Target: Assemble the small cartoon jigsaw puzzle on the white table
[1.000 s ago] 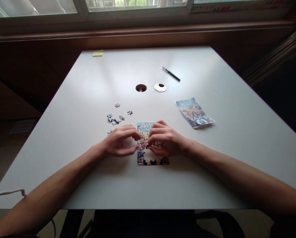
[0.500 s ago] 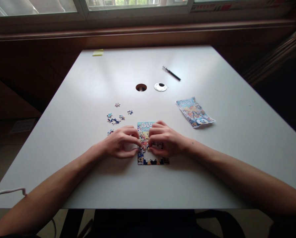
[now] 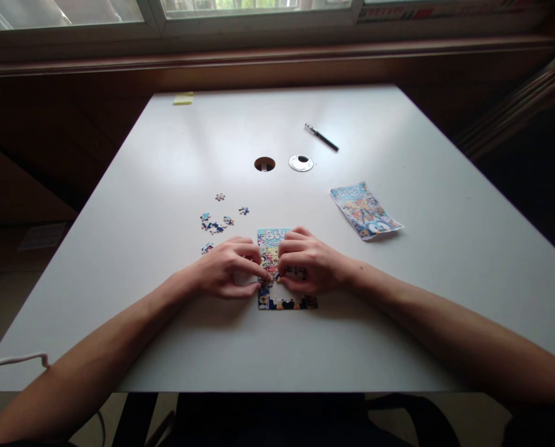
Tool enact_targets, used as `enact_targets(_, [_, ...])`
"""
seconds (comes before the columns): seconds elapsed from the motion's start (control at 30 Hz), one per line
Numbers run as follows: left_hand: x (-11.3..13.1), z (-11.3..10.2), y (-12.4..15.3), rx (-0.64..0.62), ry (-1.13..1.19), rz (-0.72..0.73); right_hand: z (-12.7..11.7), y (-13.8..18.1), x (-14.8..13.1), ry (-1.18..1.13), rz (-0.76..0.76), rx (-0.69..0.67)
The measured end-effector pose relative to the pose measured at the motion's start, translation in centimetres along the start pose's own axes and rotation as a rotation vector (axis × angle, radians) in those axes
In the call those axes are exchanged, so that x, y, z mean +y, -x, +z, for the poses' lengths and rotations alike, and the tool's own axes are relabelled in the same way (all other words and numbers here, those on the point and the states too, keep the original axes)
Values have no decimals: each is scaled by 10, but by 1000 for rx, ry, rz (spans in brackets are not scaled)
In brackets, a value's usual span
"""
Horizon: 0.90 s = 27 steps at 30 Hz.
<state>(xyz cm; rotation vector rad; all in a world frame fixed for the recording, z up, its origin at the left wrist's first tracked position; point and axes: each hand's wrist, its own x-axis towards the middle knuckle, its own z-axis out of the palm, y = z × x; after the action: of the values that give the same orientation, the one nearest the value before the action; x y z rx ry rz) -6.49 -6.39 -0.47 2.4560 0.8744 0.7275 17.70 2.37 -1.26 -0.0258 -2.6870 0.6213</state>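
A partly assembled jigsaw puzzle (image 3: 269, 251), colourful and upright to my view, lies on the white table, with a pale gap in its lower middle. My left hand (image 3: 233, 268) rests at its left side, index fingertip on the puzzle and thumb by the left edge, the two fingers apart. Over the right half, my right hand (image 3: 308, 261) pinches a small dark and yellow puzzle piece (image 3: 278, 279) beside the gap, and covers much of the picture. Several loose puzzle pieces (image 3: 216, 227) lie beyond my left hand, one of them close to its knuckles.
To the right lies a creased picture sheet (image 3: 365, 211) with a similar design. Farther back are a black pen (image 3: 323, 138), a round cable hole (image 3: 264, 164) and its silver cover (image 3: 300, 163). A yellow sticky note (image 3: 183, 99) sits near the far edge, a white cable (image 3: 14, 359) at front left.
My left index finger has shifted slightly right and down on the puzzle. My right hand has hardly moved and keeps its pinch.
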Motion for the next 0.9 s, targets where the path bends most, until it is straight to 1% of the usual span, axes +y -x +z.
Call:
enact_targets(0.37, [1,0,-1,-12,-1,-4,1,1,1,4,-2,8])
enact_targets(0.9, [0,0,-1,-28,3,-7,2,2,3,51,-1,-38])
